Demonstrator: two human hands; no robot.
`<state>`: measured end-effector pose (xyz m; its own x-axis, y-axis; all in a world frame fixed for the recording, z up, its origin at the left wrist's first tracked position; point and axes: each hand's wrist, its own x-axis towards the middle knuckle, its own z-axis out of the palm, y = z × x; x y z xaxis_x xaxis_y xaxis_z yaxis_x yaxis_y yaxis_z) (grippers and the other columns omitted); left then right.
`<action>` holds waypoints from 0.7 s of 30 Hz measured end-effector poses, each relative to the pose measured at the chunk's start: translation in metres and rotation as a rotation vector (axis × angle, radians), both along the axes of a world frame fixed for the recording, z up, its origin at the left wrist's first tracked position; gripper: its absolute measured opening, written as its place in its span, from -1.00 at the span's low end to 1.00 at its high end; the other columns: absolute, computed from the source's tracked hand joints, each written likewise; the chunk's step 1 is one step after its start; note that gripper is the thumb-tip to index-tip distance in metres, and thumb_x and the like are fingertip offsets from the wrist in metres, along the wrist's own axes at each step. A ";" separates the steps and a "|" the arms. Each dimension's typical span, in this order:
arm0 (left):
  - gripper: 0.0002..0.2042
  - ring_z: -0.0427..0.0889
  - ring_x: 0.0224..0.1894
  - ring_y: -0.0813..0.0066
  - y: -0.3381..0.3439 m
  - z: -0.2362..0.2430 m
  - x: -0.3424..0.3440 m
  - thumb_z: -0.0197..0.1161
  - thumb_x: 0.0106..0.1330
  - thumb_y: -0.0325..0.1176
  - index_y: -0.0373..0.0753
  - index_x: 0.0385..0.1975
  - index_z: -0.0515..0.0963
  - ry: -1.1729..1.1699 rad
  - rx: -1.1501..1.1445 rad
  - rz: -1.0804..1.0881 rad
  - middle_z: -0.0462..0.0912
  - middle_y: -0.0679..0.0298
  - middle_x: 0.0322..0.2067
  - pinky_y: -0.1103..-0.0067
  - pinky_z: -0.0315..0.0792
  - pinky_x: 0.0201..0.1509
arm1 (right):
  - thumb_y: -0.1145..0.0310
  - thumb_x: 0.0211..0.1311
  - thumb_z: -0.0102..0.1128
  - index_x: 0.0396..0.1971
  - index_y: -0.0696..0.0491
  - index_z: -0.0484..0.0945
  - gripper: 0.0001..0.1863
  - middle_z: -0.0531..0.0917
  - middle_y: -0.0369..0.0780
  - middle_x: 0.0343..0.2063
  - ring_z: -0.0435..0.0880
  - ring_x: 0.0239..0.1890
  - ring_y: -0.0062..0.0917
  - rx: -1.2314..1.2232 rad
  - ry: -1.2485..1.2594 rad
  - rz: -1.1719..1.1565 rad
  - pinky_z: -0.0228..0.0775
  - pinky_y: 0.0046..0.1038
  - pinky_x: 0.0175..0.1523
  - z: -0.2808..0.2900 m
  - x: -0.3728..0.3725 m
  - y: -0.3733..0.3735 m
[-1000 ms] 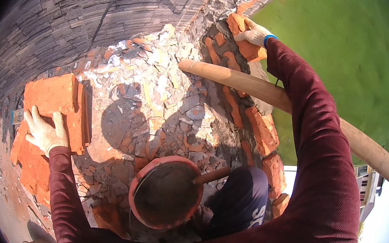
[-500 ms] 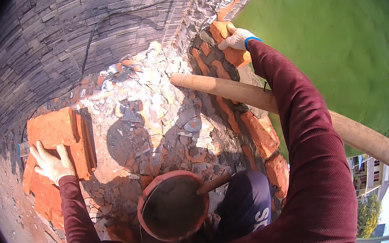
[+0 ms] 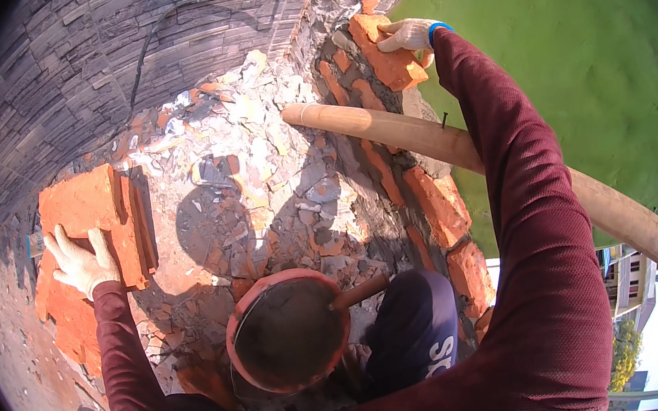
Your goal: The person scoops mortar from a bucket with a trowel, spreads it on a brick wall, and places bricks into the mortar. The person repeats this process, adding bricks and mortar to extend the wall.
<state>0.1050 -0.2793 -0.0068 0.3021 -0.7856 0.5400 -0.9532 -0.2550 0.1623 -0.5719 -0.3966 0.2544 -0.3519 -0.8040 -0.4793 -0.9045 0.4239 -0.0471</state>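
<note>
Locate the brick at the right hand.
In the head view, the brick sits near the top, right of centre, touching the right hand, beyond the tan pole and left of the green surface.

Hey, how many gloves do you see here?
2. One glove covers the left hand, resting on the stacked bricks; another covers the right hand, touching a brick near the green surface. Others may be hidden.
</note>
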 end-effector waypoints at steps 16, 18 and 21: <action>-0.26 0.24 0.51 0.11 -0.003 -0.003 -0.004 0.20 0.38 0.10 -0.10 0.49 0.24 0.008 -0.028 -0.030 0.11 0.10 0.56 -0.02 -0.04 0.54 | -0.26 0.01 0.46 0.53 -0.15 0.27 0.07 0.65 -0.09 0.16 0.73 0.01 -0.30 -0.148 0.143 0.193 0.69 -0.17 -0.15 -0.022 -0.022 -0.012; -0.27 0.24 0.53 0.14 -0.004 -0.004 -0.005 0.18 0.40 0.10 -0.09 0.50 0.23 0.003 -0.031 -0.029 0.12 0.09 0.56 -0.05 -0.05 0.53 | -0.28 -0.02 0.46 0.52 -0.12 0.29 0.09 0.65 -0.08 0.17 0.72 0.02 -0.29 -0.187 0.209 0.257 0.67 -0.18 -0.17 -0.028 -0.020 -0.013; -0.26 0.26 0.49 0.08 -0.001 -0.001 -0.003 0.20 0.38 0.12 -0.11 0.49 0.24 0.000 -0.026 -0.031 0.12 0.08 0.55 0.02 -0.01 0.52 | -0.26 -0.04 0.48 0.51 -0.08 0.30 0.10 0.65 -0.07 0.18 0.71 0.05 -0.30 -0.166 0.192 0.220 0.65 -0.22 -0.07 -0.020 -0.004 -0.006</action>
<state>0.1017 -0.2802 -0.0078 0.2777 -0.7801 0.5606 -0.9606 -0.2209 0.1684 -0.5761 -0.4028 0.2344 -0.2327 -0.9321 -0.2776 -0.9724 0.2187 0.0809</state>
